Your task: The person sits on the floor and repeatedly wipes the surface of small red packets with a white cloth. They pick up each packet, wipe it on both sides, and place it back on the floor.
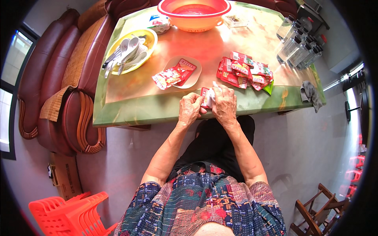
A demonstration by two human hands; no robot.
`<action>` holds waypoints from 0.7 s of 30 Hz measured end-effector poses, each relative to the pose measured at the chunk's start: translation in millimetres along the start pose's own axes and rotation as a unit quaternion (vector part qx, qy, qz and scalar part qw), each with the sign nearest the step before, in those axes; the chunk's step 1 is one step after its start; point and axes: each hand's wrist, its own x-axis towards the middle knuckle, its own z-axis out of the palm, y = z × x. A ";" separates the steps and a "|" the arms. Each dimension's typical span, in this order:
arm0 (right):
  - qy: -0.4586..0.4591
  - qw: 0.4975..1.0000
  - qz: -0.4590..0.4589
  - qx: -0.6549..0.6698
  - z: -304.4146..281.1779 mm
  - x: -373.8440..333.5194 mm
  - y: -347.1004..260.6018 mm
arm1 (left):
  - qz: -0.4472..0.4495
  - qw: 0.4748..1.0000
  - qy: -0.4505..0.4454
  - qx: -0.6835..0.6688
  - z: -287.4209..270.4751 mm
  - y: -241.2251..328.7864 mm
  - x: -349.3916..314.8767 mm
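Observation:
At the table's near edge, my left hand pinches the side of a small red and white packet. My right hand is closed over a crumpled white cloth or tissue that lies against the packet. Just beyond my left hand, a pale plate carries a couple of red packets, partly overhanging its left rim. A loose pile of several red packets rests on the table past my right hand, with a green packet at its near right edge.
A yellow bowl of white spoons stands left. Beyond it are a bagged item, a large orange basin and a clear container. Several bottles and a grey cloth are right. Red stools stand lower left.

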 end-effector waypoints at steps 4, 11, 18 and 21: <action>0.011 1.000 0.010 -0.019 -13.4 -18.7 19.5 | 0.000 1.000 -0.006 -0.005 1.4 -3.1 0.6; -0.041 0.994 -0.093 0.025 -47.2 -62.9 21.6 | -0.002 1.000 -0.007 -0.005 0.8 -5.3 1.5; -0.046 0.975 -0.049 0.213 -69.3 -41.0 14.1 | -0.009 0.998 -0.042 -0.034 -6.0 -9.8 4.5; 0.014 0.988 -0.038 0.150 -39.5 -11.8 16.5 | -0.006 0.997 -0.070 -0.040 -7.0 -5.8 5.0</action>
